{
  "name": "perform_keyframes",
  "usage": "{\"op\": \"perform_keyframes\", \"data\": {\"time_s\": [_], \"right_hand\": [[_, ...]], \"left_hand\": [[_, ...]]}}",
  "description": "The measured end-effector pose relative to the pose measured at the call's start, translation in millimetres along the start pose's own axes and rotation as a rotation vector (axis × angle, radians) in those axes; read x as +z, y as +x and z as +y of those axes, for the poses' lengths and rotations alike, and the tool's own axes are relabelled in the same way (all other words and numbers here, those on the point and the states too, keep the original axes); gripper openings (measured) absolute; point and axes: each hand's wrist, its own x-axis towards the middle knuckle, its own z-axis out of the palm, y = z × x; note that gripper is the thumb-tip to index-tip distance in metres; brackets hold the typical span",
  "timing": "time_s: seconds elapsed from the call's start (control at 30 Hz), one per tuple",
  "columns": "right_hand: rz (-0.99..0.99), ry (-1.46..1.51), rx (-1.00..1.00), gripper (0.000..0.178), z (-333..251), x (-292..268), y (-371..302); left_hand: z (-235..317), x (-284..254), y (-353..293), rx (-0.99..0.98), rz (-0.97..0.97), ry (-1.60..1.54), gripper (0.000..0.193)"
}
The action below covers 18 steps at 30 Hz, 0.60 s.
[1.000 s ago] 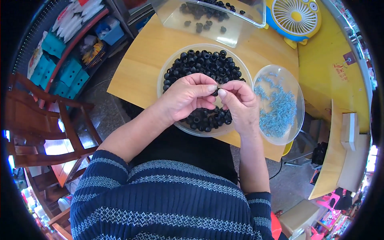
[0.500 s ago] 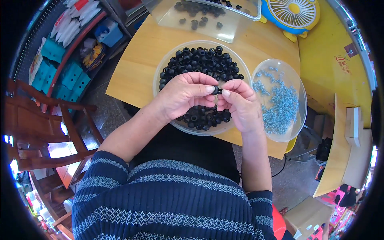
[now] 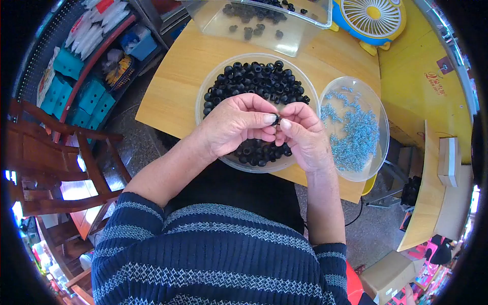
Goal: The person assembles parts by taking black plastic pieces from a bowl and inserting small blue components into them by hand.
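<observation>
My left hand pinches a small black bead-like plastic piece between thumb and fingers. Close against it, my right hand has its fingertips drawn together on the piece's right side; they hide part of it. Both hands hover over a round, shallow clear tub heaped with black round pieces, many showing a hole. To the right of my right hand, a round translucent tray carries a spread of tiny bluish metal springs.
A clear rectangular bin with black pieces stands at the table's far side. Beside it is a blue and yellow fan. A wooden chair and stocked shelves are at left. A cardboard box sits at lower right.
The fingertips have come closer together around the black piece, and less of it shows now. Otherwise both hands keep nearly the same place over the tub.
</observation>
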Motion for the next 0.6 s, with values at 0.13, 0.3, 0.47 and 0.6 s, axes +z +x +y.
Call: {"op": "perform_keyframes", "data": {"time_s": [0.13,0.3,0.47,0.6], "right_hand": [[-0.126,0.040,0.032,0.025,-1,2,0],[-0.270,0.116,0.064,0.030,-6,18,-5],[-0.242,0.130,-0.014,0.029,3,18,-7],[-0.196,0.151,0.015,0.028,5,16,-10]], "left_hand": [[6,5,-7,-0.018,-0.102,-0.057,0.011],[11,7,-14,-0.025,-0.161,-0.105,0.007],[13,14,-19,-0.017,-0.152,-0.102,0.004],[5,10,-16,0.000,-0.088,0.012,0.006]]}}
